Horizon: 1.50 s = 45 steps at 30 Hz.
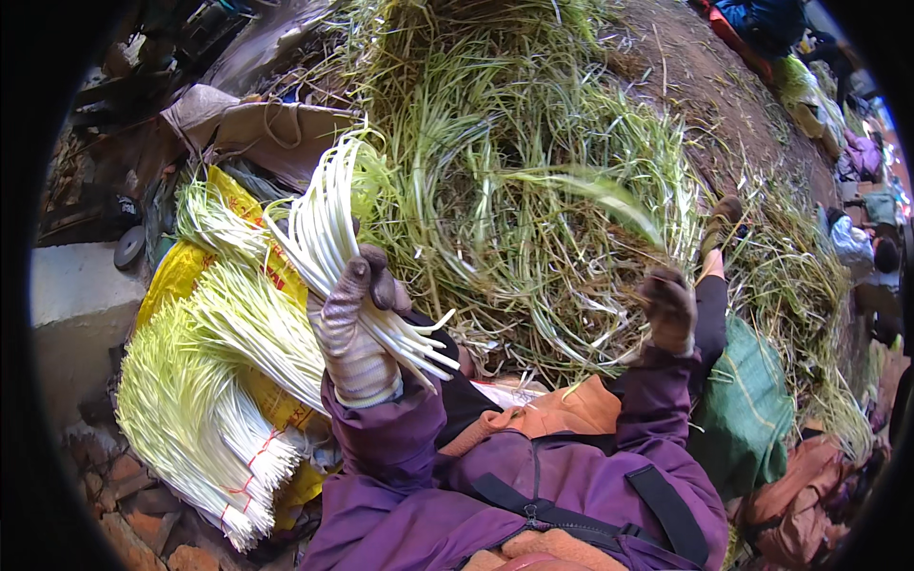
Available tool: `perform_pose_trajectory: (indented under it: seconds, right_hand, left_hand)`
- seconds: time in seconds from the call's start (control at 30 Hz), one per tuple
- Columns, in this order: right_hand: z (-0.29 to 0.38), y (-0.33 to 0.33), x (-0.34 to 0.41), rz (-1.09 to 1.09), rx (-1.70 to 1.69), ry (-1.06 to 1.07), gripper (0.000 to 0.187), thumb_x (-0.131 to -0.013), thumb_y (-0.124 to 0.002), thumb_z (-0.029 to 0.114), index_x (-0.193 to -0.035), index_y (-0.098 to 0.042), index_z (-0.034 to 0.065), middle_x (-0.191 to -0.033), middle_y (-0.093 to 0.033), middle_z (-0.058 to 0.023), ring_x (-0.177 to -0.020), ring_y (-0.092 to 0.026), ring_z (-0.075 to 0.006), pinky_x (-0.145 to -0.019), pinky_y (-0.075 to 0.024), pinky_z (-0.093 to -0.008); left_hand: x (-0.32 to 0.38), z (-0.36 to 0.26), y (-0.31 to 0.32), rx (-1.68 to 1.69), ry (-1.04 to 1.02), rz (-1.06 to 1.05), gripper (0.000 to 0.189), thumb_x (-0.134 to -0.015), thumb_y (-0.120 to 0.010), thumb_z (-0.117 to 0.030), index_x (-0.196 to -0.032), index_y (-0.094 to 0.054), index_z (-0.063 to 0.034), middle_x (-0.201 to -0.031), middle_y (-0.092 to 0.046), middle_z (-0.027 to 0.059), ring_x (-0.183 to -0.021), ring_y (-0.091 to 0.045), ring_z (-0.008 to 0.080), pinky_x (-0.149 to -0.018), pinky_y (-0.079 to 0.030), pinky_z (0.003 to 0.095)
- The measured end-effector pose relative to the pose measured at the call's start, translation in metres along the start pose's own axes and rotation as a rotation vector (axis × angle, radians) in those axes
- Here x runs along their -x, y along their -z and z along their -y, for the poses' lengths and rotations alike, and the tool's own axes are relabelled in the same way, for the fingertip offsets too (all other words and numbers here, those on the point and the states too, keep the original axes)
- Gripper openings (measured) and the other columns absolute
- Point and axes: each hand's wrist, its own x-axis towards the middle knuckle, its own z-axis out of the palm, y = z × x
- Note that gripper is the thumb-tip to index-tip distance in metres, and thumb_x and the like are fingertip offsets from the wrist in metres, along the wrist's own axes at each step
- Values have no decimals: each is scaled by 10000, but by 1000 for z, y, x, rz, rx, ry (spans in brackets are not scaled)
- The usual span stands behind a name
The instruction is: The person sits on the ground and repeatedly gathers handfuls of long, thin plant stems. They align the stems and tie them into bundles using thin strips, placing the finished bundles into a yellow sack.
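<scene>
My left hand (357, 321), in a soiled knit work glove, is closed around a bunch of long white vegetable stalks (325, 228). Their cut ends stick out below the fist and their pale green tips droop above it. My right hand (669, 307), also gloved, is raised at the right with its fingers curled; blur hides whether it grips anything. Just above it, a blurred green strand (607, 193) hangs in the air. Bundles of similar stalks (193, 400), tied with red string at the white ends, lie at the left on yellow printed sacks (171, 275).
A wide heap of loose green and dry leaves (514, 214) covers the ground ahead. A green woven sack (746, 407) lies at the right near an orange cloth (792, 492). Broken bricks (132, 499) lie lower left beside a concrete block (82, 285). Another person (764, 25) is at upper right.
</scene>
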Motion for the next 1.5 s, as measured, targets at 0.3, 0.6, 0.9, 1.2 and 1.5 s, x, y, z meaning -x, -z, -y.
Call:
perform_pose_trajectory:
  seconds: [0.3,0.6,0.9,1.2,1.5]
  right_hand:
    - [-27,-23,29,-105,428,-271,298,-869,-657,199,-1109,-638,24,-791,-642,-14,-613,-514,-59,-559,-421,-205]
    - [-40,-46,66,127,401,-163,285,-863,-661,125,-1133,-634,39,-866,-625,39,-737,-529,-42,-658,-462,-204]
    - [-56,-51,73,360,871,-172,300,-860,-657,181,-1091,-619,-6,-979,-686,-57,-850,-614,-101,-761,-499,-274]
    - [-47,-77,39,-98,479,117,251,-861,-671,222,-932,-633,-16,-769,-634,-39,-721,-556,-88,-647,-468,-243]
    - [-83,-58,64,113,1243,686,155,-781,-637,182,-713,-572,59,-646,-523,-166,-603,-535,-357,-537,-441,-410]
  left_hand:
    - [13,36,-32,-270,143,-17,160,-831,-669,-136,-842,-607,11,-580,-499,18,-442,-453,97,-385,-350,222]
    - [32,117,-45,-356,385,64,171,-793,-710,-86,-896,-614,10,-576,-523,10,-448,-488,105,-382,-394,235]
    - [55,155,-38,-481,358,272,272,-759,-718,-23,-1010,-613,-8,-766,-628,16,-601,-566,103,-550,-458,231]
    - [49,177,-31,-421,190,331,329,-763,-719,-15,-1070,-600,-8,-884,-644,24,-683,-606,117,-619,-500,233]
    - [35,163,-31,-401,305,-37,254,-732,-735,-11,-936,-586,-47,-620,-551,9,-448,-493,115,-397,-373,252]
